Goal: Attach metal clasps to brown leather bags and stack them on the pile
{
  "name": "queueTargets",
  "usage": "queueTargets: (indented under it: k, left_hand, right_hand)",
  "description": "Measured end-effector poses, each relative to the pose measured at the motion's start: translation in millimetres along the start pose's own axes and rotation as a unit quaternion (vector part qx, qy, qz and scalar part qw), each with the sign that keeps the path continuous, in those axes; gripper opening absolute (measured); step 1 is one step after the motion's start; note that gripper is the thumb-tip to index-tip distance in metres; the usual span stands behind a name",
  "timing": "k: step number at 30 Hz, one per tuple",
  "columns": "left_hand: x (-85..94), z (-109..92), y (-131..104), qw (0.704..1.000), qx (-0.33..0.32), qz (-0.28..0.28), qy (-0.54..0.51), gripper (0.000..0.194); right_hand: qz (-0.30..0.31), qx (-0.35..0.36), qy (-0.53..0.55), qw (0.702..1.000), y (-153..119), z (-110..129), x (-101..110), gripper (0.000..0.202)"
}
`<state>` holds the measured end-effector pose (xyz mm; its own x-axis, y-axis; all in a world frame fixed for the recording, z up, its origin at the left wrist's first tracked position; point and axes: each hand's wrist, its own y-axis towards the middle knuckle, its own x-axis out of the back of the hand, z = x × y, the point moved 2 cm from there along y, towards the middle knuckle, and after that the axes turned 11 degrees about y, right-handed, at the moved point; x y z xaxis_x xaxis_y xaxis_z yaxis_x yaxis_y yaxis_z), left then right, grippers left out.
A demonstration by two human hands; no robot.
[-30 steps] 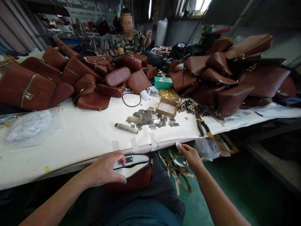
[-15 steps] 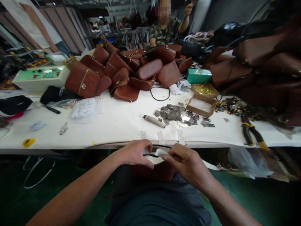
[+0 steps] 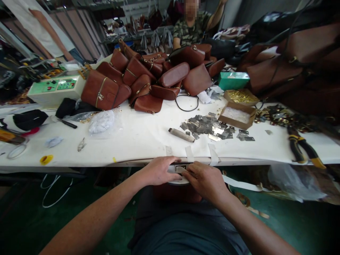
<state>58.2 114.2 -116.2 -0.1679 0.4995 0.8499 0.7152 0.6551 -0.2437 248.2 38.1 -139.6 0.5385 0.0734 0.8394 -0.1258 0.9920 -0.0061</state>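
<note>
A brown leather bag (image 3: 175, 193) rests upright on my lap at the table's front edge, its pale-lined mouth facing up. My left hand (image 3: 160, 171) holds the mouth from the left, fingers along the far rim and thumb at the near rim. My right hand (image 3: 208, 180) is closed at the right of the mouth, thumb and forefinger pinching a small white strip (image 3: 180, 170) over the opening. A dark-framed patch shows inside, too small to make out. Behind my right wrist, a long white band (image 3: 241, 183) runs off to the right.
On the white table (image 3: 138, 141) lie metal plates (image 3: 203, 125), a taped rod-like tool (image 3: 182, 135), pliers (image 3: 302, 147), a carton of brass parts (image 3: 240, 96) and a yellow tape roll (image 3: 46, 159). Brown bags (image 3: 148, 78) are heaped behind. A person (image 3: 190, 30) is across the table.
My left fingers have straightened along the far rim, and the bag's mouth looks narrower. My right hand has pushed the white strip down toward the opening. The view has shifted slightly left.
</note>
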Motion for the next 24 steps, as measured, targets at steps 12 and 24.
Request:
queueTargets:
  k: [12, 24]
  left_hand:
    - [3.2, -30.2, 10.9, 0.972, -0.004, -0.013, 0.235, 0.026]
    - [-6.0, -39.8, 10.7, 0.964, -0.043, -0.009, 0.261, 0.019]
  right_hand:
    - [-0.003, 0.006, -0.024, 1.0, -1.6, 1.7, 3.3, 0.023]
    - [0.006, 0.037, 0.01, 0.999, -6.1, -0.2, 3.7, 0.025]
